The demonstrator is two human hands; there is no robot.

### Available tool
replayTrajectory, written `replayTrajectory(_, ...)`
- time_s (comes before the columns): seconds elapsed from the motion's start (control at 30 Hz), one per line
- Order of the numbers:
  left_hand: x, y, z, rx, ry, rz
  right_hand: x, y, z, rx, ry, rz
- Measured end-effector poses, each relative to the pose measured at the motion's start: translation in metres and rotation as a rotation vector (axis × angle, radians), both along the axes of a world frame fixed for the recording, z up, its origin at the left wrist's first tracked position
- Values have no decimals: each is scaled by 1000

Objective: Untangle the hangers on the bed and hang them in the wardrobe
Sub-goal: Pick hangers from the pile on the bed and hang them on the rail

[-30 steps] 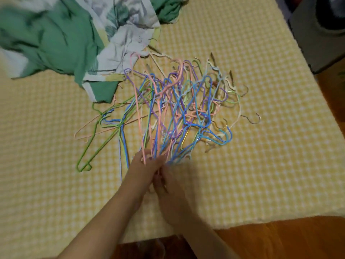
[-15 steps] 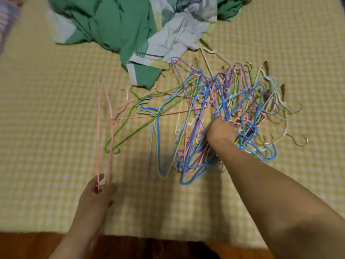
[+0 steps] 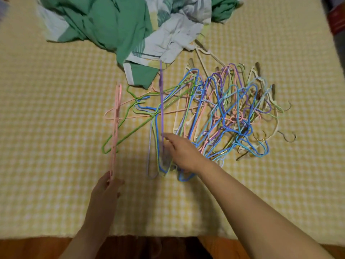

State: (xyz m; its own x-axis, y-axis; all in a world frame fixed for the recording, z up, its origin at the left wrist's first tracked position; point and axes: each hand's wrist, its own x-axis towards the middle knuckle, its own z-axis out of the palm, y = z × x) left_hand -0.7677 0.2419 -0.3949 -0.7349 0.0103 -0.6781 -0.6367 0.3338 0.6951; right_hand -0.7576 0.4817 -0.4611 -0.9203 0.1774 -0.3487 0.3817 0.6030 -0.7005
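— Hangers, where do they lie?
— In one tangled heap on the bed, just in front of the crumpled green sheet. Thin wire shapes coated in blue, purple, pink, green and cream, with a few bare metal hooks poking out on the heap's far right.
— Any writing or brand on them?
— None that can be read.
— And the hands?
— The left hand is left of the heap, near the bed's front edge; its fingers pinch the end of a pink hanger, seen edge-on, which points away toward the sheet. The right hand is at the heap's front left; its fingers pinch a purple hanger, also edge-on, reaching up as far as the sheet.
— The bed itself?
— Covered in a yellow-and-white checked cloth with a soft woven look. The sheet is green with a pale leaf print on its other side.
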Motion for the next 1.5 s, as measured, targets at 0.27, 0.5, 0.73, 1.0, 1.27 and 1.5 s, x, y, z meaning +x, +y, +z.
replayTrajectory(0.27, -6, -24, -23, -18, -13, 115, -19, -10, -39, 117, -378, -487)
replayTrajectory(0.5, -5, -43, -31, -66, 43, 264, -46, -43, -42, 245, -115, 86)
replayTrajectory(0.73, -5, -30, -30, -48, 93, 171, 45, 29, -52, 721, -351, 110)
replayTrajectory(1.0, 2, -13, -37, -72, 47, 91, 102, 85, -41, 816, -600, -118)
replayTrajectory(1.27, 4, -14, -37, -88, 49, 53, 80, 65, -40, 912, -256, -238)
replayTrajectory(1.5, 5, -22, -17, -95, 65, -3, 72, 70, -37, 874, -465, -209)
